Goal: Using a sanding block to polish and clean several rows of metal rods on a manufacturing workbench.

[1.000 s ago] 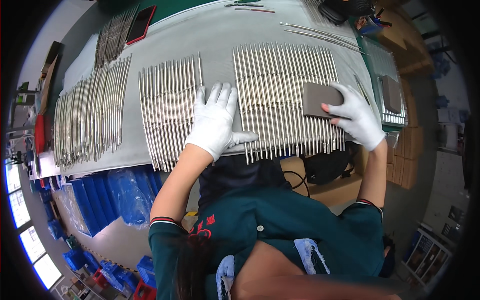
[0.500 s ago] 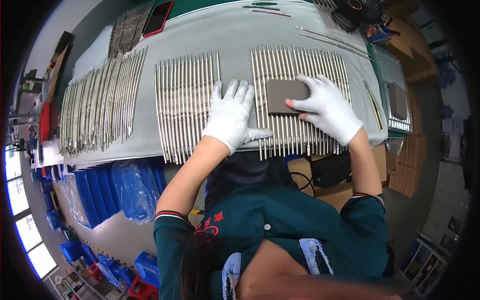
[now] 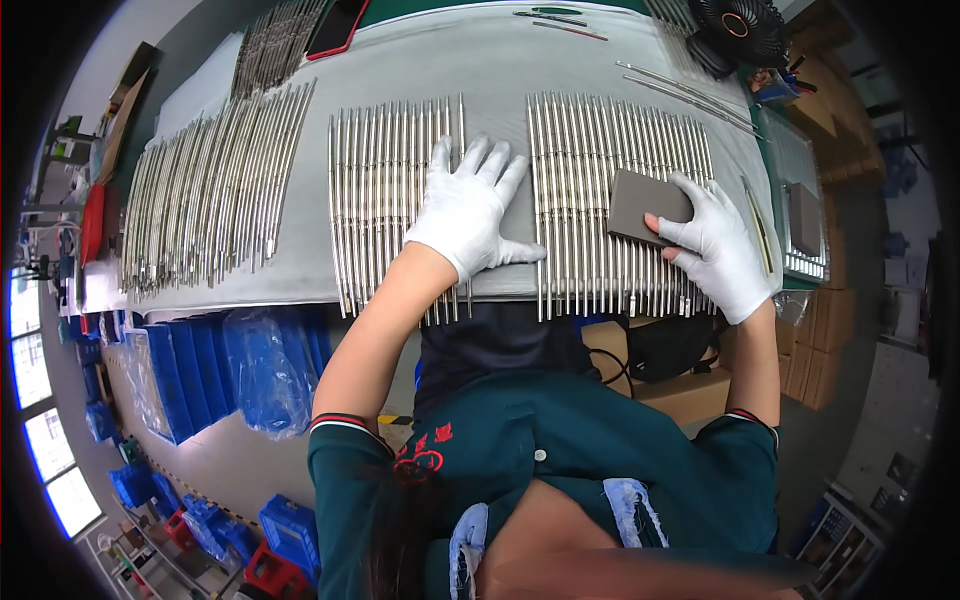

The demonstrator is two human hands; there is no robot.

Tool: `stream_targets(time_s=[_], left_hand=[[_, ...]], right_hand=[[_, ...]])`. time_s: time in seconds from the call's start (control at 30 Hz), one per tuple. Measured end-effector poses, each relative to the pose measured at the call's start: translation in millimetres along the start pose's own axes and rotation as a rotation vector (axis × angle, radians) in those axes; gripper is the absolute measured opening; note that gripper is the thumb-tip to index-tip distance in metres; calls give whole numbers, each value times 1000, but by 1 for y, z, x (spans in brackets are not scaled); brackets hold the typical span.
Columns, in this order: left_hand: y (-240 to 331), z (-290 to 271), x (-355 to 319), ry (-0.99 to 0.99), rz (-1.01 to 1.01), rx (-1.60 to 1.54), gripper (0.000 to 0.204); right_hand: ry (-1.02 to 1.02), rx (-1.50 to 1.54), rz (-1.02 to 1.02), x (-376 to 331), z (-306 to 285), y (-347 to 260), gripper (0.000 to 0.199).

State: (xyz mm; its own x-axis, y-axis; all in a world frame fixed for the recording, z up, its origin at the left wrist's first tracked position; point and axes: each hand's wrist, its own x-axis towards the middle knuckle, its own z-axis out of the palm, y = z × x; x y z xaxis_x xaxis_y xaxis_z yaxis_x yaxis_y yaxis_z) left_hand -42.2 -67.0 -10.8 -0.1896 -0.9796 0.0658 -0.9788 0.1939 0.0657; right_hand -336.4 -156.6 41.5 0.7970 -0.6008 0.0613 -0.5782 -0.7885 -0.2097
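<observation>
The left hand in a white glove lies flat and open on thin shiny metal rods. The right hand grips a grey rectangular sanding block on the rods at centre right of the grey tabletop.

A long grey-topped workbench spans the upper view. Stacked blue plastic bins wrapped in clear film stand on the grey floor beneath its left end. Bright windows glow at far left; brown cardboard boxes pile up at right.
</observation>
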Motion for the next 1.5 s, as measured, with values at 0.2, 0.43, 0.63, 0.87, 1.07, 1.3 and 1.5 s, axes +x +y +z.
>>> stream_targets(time_s=[0.2,0.43,0.63,0.87,1.07,1.3,1.5], left_hand=[[2,3,3,-93,14,13,109],[2,3,2,-82,3,17,107],[4,6,5,-55,14,19,105],[-9,5,-11,37,24,-55,106],[-68,-17,-66,36,-277,88,100],[-73,-9,-72,-40,-223,35,85],[-43,-4,-48,-5,-114,30,82]], right_hand=[[-10,6,-61,31,15,-45,38],[-47,-80,-26,25,12,-42,39],[64,-67,-91,43,27,-60,41],[25,-108,126,-2,-8,-8,47],[403,197,384,-41,-9,33,54],[508,353,438,-30,-6,43,52],[475,327,333,-31,-1,40,50]])
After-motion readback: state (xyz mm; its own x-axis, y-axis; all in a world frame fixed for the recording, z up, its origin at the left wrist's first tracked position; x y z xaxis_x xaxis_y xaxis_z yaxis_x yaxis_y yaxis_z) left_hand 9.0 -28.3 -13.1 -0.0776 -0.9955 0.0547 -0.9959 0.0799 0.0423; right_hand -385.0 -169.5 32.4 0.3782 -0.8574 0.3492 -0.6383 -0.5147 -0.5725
